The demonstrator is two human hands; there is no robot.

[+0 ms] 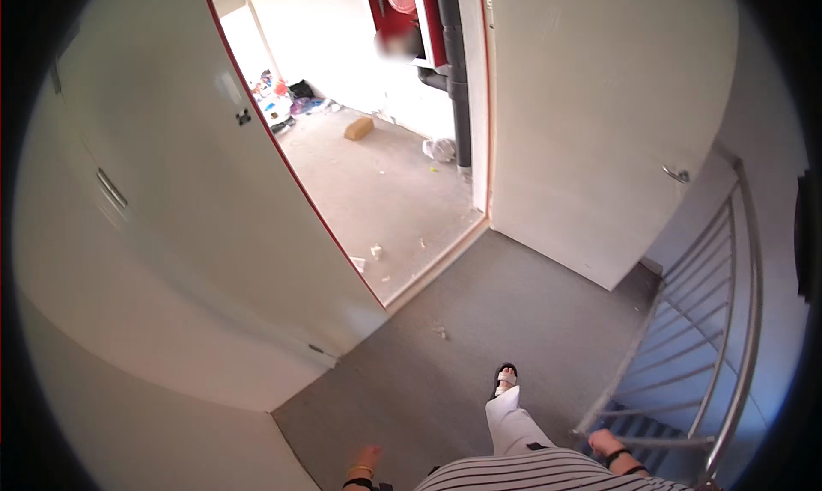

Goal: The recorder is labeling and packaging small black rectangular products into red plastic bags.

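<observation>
My left hand [366,458] hangs low beside my striped shirt [522,472], over the grey floor. It is smeared by motion, so its fingers cannot be made out. On the other side, my right hand [604,443] is curled closed, with nothing seen in it, near the lower end of the metal stair railing [743,363]. Dark bands circle both wrists. One foot in a sandal [505,376], under a white trouser leg [512,421], steps forward on the landing. Ahead, a pale door [599,123] with a lever handle [676,175] stands swung out to the right.
A red-edged door leaf [180,148] stands left of the doorway. Beyond the raised sill [441,260] are a tan block [360,129], a plastic bag [439,150], piled clutter [278,106], a dark pipe [460,106] and a red hose cabinet [399,16]. Stairs [642,427] descend at right.
</observation>
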